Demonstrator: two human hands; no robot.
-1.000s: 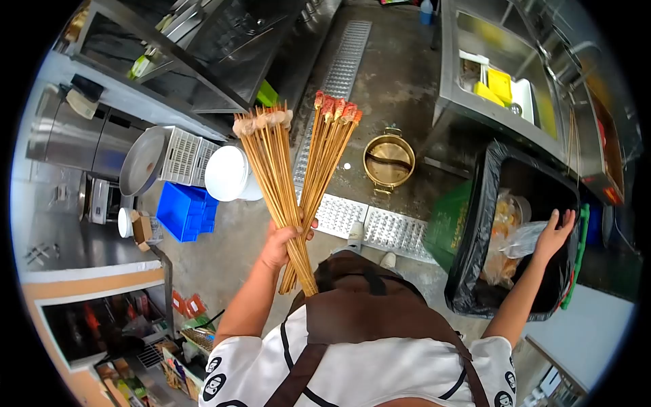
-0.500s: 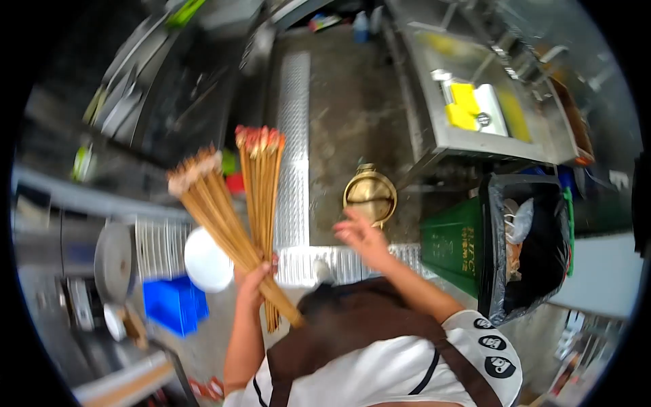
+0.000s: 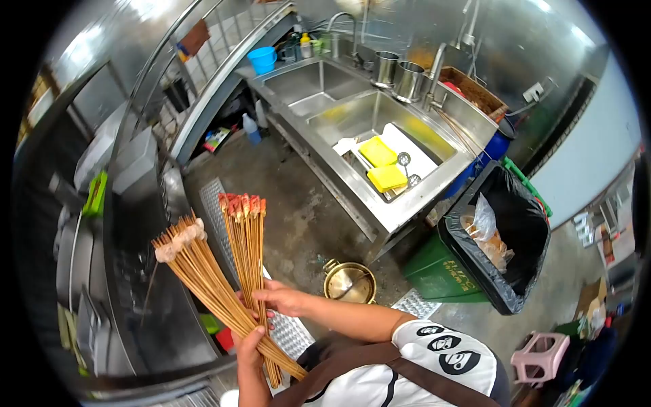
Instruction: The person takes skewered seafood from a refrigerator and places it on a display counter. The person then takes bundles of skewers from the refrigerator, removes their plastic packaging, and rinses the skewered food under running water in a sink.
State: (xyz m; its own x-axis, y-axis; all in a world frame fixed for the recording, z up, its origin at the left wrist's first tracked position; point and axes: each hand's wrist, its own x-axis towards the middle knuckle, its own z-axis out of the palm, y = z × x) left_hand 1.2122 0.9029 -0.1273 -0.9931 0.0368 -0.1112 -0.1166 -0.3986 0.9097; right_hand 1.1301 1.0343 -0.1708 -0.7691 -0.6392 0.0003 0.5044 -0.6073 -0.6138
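My left hand (image 3: 249, 346) is wrapped round a thick bundle of wooden skewers (image 3: 217, 292) tipped with pale pieces, which slants up to the left. Beside it stands a thinner bundle of skewers (image 3: 245, 244) with red tips, crossing behind the thick one near my left hand. Fingers of my right hand (image 3: 281, 298) close on the red-tipped bundle from the right, partway down its sticks. Both bundles' lower ends reach my apron.
A divided brass pot (image 3: 349, 282) sits on the floor. Ahead is a steel double sink (image 3: 325, 122) holding yellow items (image 3: 386, 178). A green bin (image 3: 441, 271) with a black liner stands right, a pink stool (image 3: 539, 358) lower right, and a steel counter (image 3: 129, 271) left.
My right hand has come from over the bin to the red-tipped skewers and taken hold of them. The view has turned, bringing the whole sink into sight.
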